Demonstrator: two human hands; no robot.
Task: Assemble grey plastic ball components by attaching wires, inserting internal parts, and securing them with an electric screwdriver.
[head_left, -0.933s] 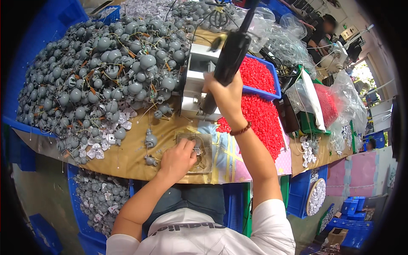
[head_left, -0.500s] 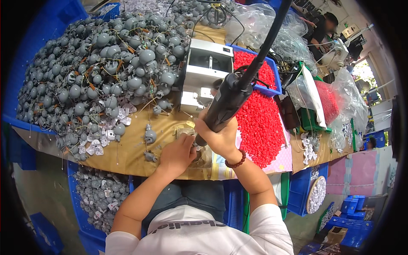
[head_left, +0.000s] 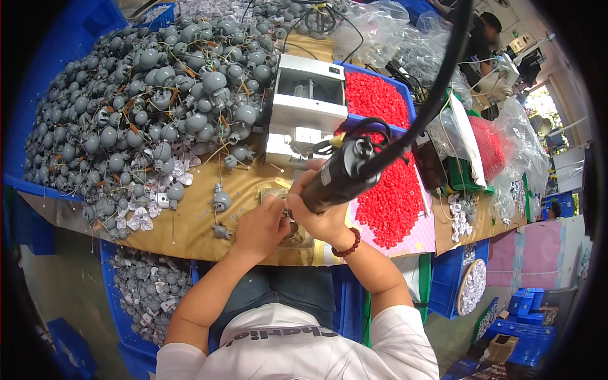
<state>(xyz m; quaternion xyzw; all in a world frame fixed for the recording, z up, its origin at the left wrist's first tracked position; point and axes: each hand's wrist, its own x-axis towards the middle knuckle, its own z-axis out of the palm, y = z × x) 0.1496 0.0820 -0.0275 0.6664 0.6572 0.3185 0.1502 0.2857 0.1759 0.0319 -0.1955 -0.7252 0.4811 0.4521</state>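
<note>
Right hand around a black tool, left hand just beside it — both over the bench.
The left fingers bend at a small block, their hold hidden; grey round parts heap leftward, red pieces rightward — a white machine between.

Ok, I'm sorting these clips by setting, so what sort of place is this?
Most likely a small-parts assembly workshop: there's a big heap of gray ball-shaped parts with wires, a pile of small red pieces, and a black corded handheld tool in the person's right hand.
</note>
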